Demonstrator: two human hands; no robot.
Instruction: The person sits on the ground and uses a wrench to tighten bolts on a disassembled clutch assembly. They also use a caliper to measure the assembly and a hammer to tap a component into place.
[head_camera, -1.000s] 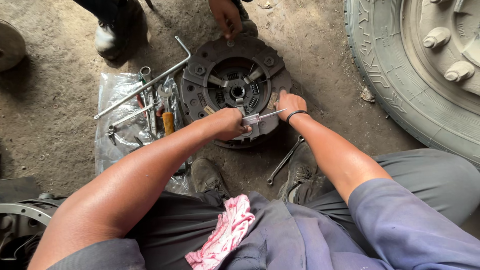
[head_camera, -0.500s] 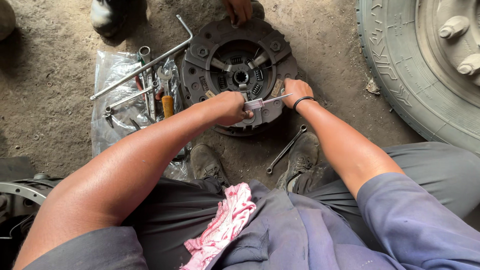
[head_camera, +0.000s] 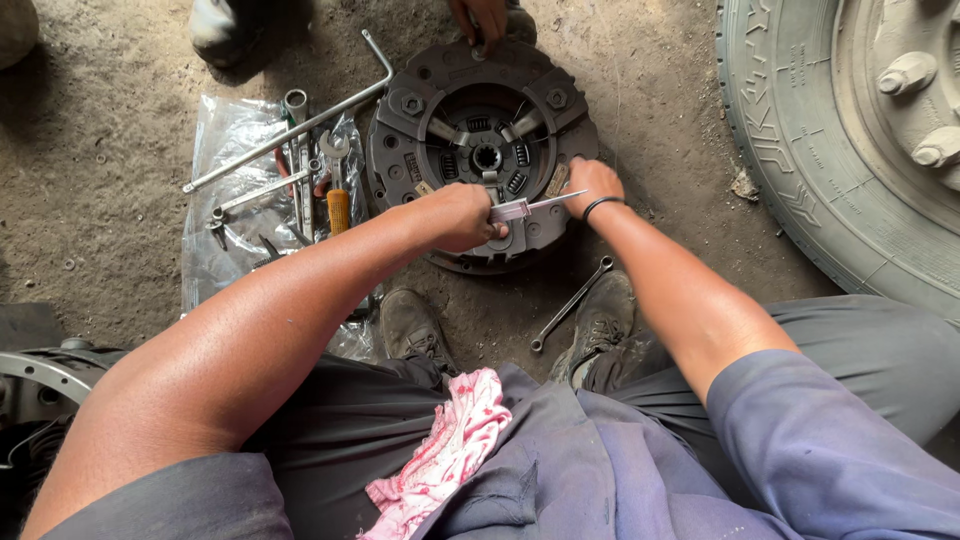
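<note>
The left hand (head_camera: 462, 215) is curled shut around the near end of a slim silvery tool (head_camera: 525, 207) (a flat blade-like piece, its exact kind hard to tell), knuckles up over the lower rim of the round, dark clutch pressure plate (head_camera: 482, 150) that lies flat on the dirt floor (head_camera: 110, 110). The right hand (head_camera: 592, 183) rests on the plate's right edge, fingers bent down against the metal near the tool's pointed far end; whether it pinches that tip cannot be told. A dark band circles the right wrist.

Another person's hand (head_camera: 482, 18) touches the plate's far rim. Left of the plate, a plastic sheet (head_camera: 232, 150) carries a long bent wheel wrench (head_camera: 290, 125), spanners and an orange-handled screwdriver (head_camera: 338, 208). A combination spanner (head_camera: 572, 303) lies on the floor between the two shoes. A large tyre (head_camera: 800, 150) stands at right, and a pink rag (head_camera: 445, 450) lies on the lap.
</note>
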